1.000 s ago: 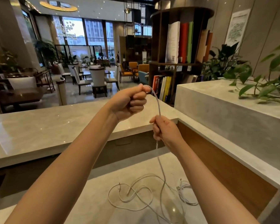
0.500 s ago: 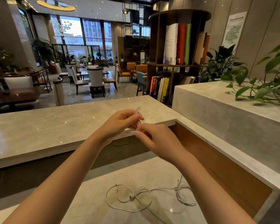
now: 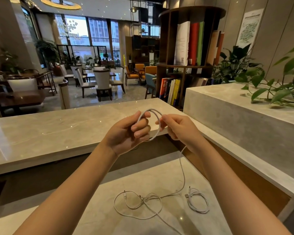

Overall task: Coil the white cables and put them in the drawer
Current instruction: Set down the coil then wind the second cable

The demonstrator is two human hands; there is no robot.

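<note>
My left hand grips one end of a white cable and holds a small loop of it upright over its fingers. My right hand pinches the same cable at the loop's right side. From my right hand the cable hangs down to the lower marble desk, where its loose length lies in tangled curves. A second white cable lies coiled on the desk to the right. No drawer is in view.
A raised marble counter runs across behind my hands. A taller stone ledge with leafy plants stands at the right. A wooden panel borders the desk on the right. A bookshelf and lobby chairs are beyond.
My hands came down from holding the cable stretched and raised. They met in front of the counter, and one loop has formed around my left fingers.
</note>
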